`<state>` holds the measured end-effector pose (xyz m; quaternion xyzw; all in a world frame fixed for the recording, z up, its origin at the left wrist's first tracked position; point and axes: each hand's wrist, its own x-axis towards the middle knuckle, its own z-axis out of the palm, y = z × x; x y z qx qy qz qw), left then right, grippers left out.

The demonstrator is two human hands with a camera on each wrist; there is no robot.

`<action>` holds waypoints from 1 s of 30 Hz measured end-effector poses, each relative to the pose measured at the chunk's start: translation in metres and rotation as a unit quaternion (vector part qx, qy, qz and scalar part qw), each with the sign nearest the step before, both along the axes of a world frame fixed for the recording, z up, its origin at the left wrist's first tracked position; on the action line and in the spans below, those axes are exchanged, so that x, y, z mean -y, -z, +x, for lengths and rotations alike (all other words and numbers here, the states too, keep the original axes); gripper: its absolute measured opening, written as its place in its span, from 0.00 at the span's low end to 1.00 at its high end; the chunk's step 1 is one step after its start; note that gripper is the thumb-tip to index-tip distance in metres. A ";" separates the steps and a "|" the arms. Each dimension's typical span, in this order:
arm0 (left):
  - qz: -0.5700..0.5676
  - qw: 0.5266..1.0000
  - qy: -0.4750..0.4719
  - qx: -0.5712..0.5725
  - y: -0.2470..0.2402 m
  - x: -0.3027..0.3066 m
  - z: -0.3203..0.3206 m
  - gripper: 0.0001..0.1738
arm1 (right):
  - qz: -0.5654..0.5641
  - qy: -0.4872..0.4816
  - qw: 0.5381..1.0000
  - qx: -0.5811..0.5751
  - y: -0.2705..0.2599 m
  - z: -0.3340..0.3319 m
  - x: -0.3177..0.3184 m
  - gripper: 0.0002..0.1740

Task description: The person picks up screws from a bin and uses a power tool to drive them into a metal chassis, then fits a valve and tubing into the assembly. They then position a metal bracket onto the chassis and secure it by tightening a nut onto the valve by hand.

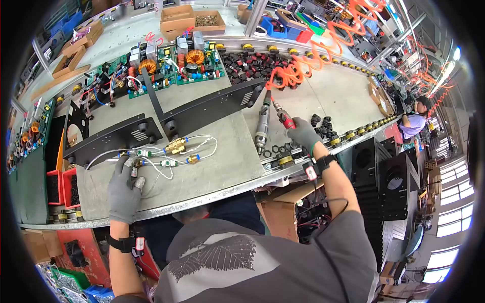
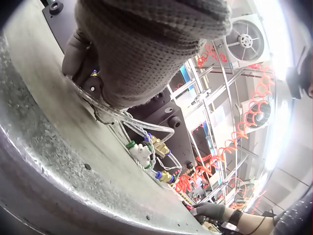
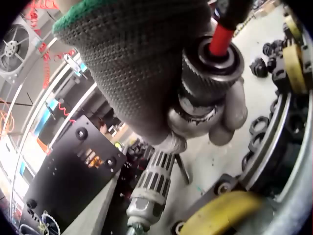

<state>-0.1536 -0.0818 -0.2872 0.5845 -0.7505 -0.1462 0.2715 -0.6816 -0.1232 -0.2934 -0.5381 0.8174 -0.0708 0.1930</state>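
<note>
My gloved left hand (image 1: 125, 191) grips a small cylindrical fitting at the near end of a tubing assembly with brass valves (image 1: 176, 146) and white-green connectors (image 1: 168, 163). In the left wrist view the glove (image 2: 142, 49) hides much of that fitting. My gloved right hand (image 1: 304, 135) holds a red-bodied air tool (image 1: 286, 120); in the right wrist view the fingers wrap round its knurled metal collar (image 3: 208, 73). A silver air tool (image 1: 262, 126) lies to the left of it. Two black metal panels (image 1: 214, 107) stand behind the tubing.
Green circuit boards (image 1: 202, 70) with copper coils line the back. Beside them are black and red parts (image 1: 250, 68). Black nuts (image 1: 275, 149) and caps (image 1: 323, 123) lie near the right hand. Red bins (image 1: 70, 187) stand at left, and coiled orange hoses (image 1: 288, 76) hang above.
</note>
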 end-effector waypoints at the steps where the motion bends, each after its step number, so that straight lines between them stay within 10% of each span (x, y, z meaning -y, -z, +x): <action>1: 0.009 1.000 -0.025 0.007 -0.005 -0.003 -0.003 0.31 | -0.021 0.002 1.000 0.015 -0.005 0.003 -0.004 0.29; 6: -0.154 0.987 0.050 -0.014 -0.047 -0.009 -0.055 0.28 | -0.155 -0.076 0.985 -0.015 0.019 -0.003 -0.005 0.38; 9: 0.157 0.947 0.224 -0.171 -0.078 0.003 -0.134 0.31 | -0.159 -0.083 0.984 0.001 -0.004 0.023 -0.008 0.38; 11: 0.182 0.939 0.275 -0.098 -0.065 0.024 -0.186 0.40 | -0.162 0.007 0.959 0.231 -0.014 0.034 -0.019 0.36; 20: 0.295 0.935 0.174 -0.092 0.015 0.087 -0.326 0.30 | -0.255 -0.046 0.939 0.225 -0.035 0.014 -0.068 0.38; 27: 0.228 0.914 0.324 -0.084 -0.040 0.072 -0.332 0.34 | -0.244 -0.017 0.966 0.090 -0.014 0.005 -0.054 0.41; 30: 0.365 0.838 0.399 -0.077 -0.104 0.070 -0.342 0.31 | -0.280 -0.073 0.909 0.299 0.016 0.012 -0.050 0.33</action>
